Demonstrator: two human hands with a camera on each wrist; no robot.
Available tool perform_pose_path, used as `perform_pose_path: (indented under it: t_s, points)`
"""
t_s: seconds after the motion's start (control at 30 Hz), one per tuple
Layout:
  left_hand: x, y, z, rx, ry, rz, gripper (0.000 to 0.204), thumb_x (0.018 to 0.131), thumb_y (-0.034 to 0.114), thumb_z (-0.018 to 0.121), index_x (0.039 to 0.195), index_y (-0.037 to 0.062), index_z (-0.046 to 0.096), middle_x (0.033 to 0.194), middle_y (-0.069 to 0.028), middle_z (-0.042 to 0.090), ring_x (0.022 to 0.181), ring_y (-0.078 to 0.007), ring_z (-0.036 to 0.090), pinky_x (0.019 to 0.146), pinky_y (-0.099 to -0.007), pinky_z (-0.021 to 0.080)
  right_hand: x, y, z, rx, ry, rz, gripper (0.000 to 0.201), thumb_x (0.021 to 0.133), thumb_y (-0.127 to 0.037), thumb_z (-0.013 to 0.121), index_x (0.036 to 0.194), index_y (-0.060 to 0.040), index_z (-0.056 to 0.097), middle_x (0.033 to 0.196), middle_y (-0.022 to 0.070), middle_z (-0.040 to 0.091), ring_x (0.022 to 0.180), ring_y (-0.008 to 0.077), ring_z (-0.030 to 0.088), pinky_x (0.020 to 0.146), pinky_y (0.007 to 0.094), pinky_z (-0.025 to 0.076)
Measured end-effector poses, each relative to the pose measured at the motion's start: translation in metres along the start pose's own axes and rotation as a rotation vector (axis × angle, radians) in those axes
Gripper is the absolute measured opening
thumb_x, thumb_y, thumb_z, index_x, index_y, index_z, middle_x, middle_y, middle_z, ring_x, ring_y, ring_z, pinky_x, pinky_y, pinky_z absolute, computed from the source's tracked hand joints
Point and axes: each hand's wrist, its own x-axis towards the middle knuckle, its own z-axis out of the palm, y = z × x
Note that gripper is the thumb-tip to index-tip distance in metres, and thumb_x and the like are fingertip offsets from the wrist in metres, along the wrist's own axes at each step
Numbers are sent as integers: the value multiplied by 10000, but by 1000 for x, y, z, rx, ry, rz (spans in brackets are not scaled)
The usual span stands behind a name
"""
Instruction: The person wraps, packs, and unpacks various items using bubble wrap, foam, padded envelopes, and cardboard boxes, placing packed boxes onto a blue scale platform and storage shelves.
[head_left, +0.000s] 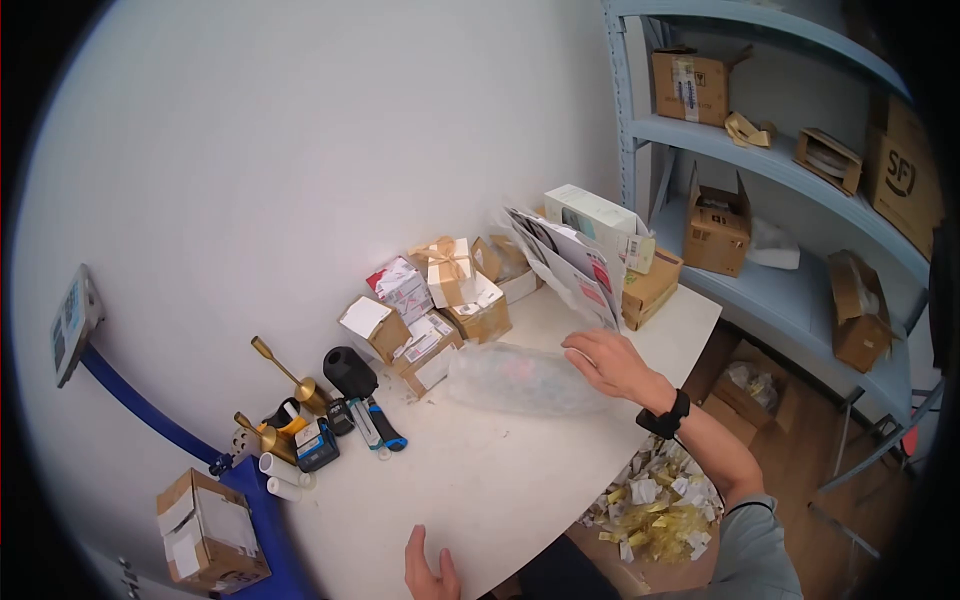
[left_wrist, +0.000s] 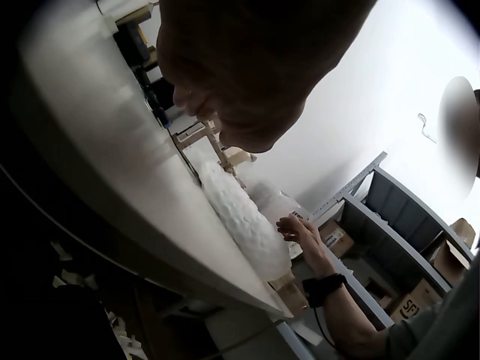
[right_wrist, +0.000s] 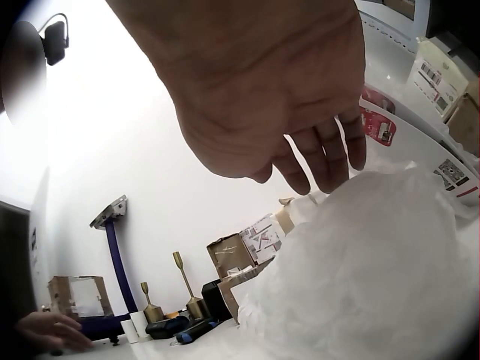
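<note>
A bundle wrapped in cloudy bubble wrap (head_left: 520, 380) lies lengthwise on the white table, and whatever is inside shows only as faint colour. My right hand (head_left: 612, 366), with a dark watch on its wrist, is at the bundle's right end. In the right wrist view its fingers (right_wrist: 326, 161) reach down loosely, the tips right at the top of the wrap (right_wrist: 360, 270). Low in the head view, my left hand (head_left: 430, 572) hovers near the table's front edge with thumb and fingers apart, holding nothing.
Small cartons (head_left: 400, 290) and plastic-sleeved flat packages (head_left: 575, 260) stand behind the bundle. Brass candlesticks (head_left: 312, 395), a blue-black utility knife (head_left: 385, 425) and white rolls (head_left: 283, 478) sit at left. A box of paper scraps (head_left: 655, 505) is below; shelving (head_left: 790, 300) stands right.
</note>
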Motion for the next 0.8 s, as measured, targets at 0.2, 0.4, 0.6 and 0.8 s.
perform_pose_path:
  t_s: [0.2,0.4,0.6,0.8]
  points:
    - [-88,-56,-48,392,93,22,481,1000,79,639,1435,-94,525,1454,-317,555,1369,-475,518,1185,-484,400,69,73,70,-132,-10,68,657,1045,-309,590,1565,36,385,1574,296,440,1229,407,658,1093,440,481]
    - [-92,-49,-44,384,225,11,487,981,87,669,1417,-92,548,1443,-320,565,1350,-486,535,1174,-503,419,82,91,66,184,162,437,834,1024,-379,593,1613,82,223,1666,367,200,1237,441,647,1121,450,460]
    - [-97,-61,-38,459,265,126,463,969,74,671,1392,-87,574,1425,-314,580,1321,-491,557,1149,-511,450,77,81,67,130,99,566,856,1015,-412,597,1617,70,226,1666,388,158,1306,468,596,1146,454,442]
    - [-96,-61,-36,489,292,183,425,961,49,657,1354,-95,588,1384,-313,607,1283,-485,587,1117,-513,482,62,25,76,-64,-261,271,1008,913,-551,700,1643,-26,245,1599,333,381,1384,465,511,1162,478,426]
